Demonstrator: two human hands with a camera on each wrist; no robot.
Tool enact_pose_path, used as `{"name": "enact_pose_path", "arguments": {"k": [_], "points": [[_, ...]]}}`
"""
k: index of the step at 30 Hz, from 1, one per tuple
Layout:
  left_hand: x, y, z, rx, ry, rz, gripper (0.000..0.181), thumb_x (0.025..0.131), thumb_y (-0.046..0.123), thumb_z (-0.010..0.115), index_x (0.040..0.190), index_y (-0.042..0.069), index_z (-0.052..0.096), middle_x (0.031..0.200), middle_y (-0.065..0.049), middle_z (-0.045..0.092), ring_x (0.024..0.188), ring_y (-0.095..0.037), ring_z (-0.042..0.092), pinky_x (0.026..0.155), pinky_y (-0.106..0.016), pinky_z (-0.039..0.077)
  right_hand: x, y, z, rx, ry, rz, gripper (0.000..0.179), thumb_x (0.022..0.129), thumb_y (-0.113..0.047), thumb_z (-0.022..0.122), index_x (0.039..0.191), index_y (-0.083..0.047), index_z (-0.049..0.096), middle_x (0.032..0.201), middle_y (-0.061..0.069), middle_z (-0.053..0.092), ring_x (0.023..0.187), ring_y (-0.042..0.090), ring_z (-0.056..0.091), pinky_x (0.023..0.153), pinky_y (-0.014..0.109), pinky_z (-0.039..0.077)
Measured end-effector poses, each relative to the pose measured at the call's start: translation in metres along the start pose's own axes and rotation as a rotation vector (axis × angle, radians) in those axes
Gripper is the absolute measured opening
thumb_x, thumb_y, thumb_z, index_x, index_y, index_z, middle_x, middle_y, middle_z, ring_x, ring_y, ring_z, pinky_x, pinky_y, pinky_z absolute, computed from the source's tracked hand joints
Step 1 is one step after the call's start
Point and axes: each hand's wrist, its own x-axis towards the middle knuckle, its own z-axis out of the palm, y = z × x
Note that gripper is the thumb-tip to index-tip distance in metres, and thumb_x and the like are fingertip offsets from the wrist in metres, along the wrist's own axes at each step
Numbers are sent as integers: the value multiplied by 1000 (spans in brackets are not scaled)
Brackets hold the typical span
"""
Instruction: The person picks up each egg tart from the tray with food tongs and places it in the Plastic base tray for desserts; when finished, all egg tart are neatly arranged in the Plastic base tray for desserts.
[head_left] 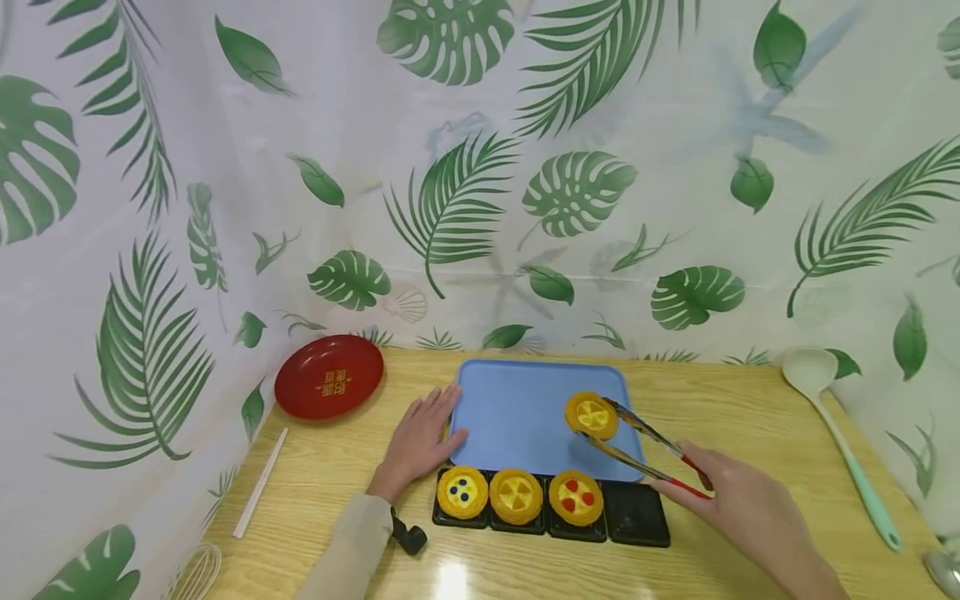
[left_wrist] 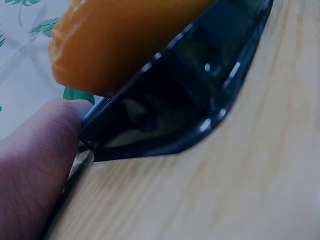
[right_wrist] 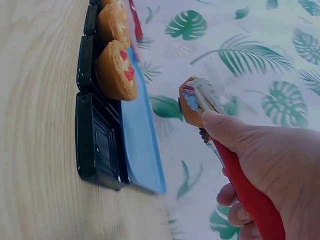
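Observation:
My right hand [head_left: 750, 500] grips red-handled metal tongs [right_wrist: 250, 187]. Between the tong tips is an egg tart [head_left: 592, 416] topped with yellow wedges, over the right part of a blue tray [head_left: 517, 408]. The left hand [head_left: 422, 437] rests with its fingers extended along the tray's left edge. Below the tray runs a row of black square cups. Three hold tarts: one with blue dots [head_left: 462, 492], one with yellow wedges [head_left: 516, 497] and one with red pieces [head_left: 576, 498]. The rightmost black cup [head_left: 637, 514] has nothing in it.
At the back left lies a red plate [head_left: 300, 400] with gold characters. Pale chopsticks [head_left: 260, 483] and a whisk [head_left: 198, 571] lie along the left side. A ladle with a green handle [head_left: 862, 483] is on the right. Leaf-print curtain [head_left: 480, 275] encloses the wooden table.

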Motion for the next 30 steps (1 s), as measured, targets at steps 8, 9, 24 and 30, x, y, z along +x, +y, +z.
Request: {"name": "enact_pose_path", "arguments": {"k": [8, 9, 24, 30], "points": [[-3, 0, -1, -17, 9, -3, 76, 106, 55, 45, 168, 15, 25, 172, 0, 25, 159, -30, 24, 128, -53, 18, -42, 12, -10, -11, -53, 121, 61, 86, -66, 74, 120, -15, 72, 66, -7, 39, 51, 13, 36, 46, 30, 27], [-3, -1, -1, -16, 10, -6, 76, 106, 55, 45, 168, 16, 25, 172, 0, 25, 159, -29, 23, 128, -53, 18, -47, 12, -10, -8, -71, 139, 63, 86, -67, 74, 121, -14, 72, 65, -7, 40, 50, 13, 36, 46, 29, 26], [0, -1, 2, -12, -1, -4, 77, 106, 57, 44, 168, 17, 22, 173, 2, 22, 160, -29, 21, 128, -53, 17, -108, 23, 13, 71, -204, 266, 47, 89, -61, 75, 107, -18, 65, 65, -4, 36, 50, 9, 36, 49, 25, 27], [-1, 3, 0, -28, -11, 0, 77, 106, 55, 46, 168, 17, 23, 173, 1, 23, 160, -29, 21, 129, -52, 16, -113, 25, 20, 96, -246, 284, 53, 90, -63, 73, 114, -17, 66, 67, -4, 38, 55, 11, 44, 51, 26, 33]]}}
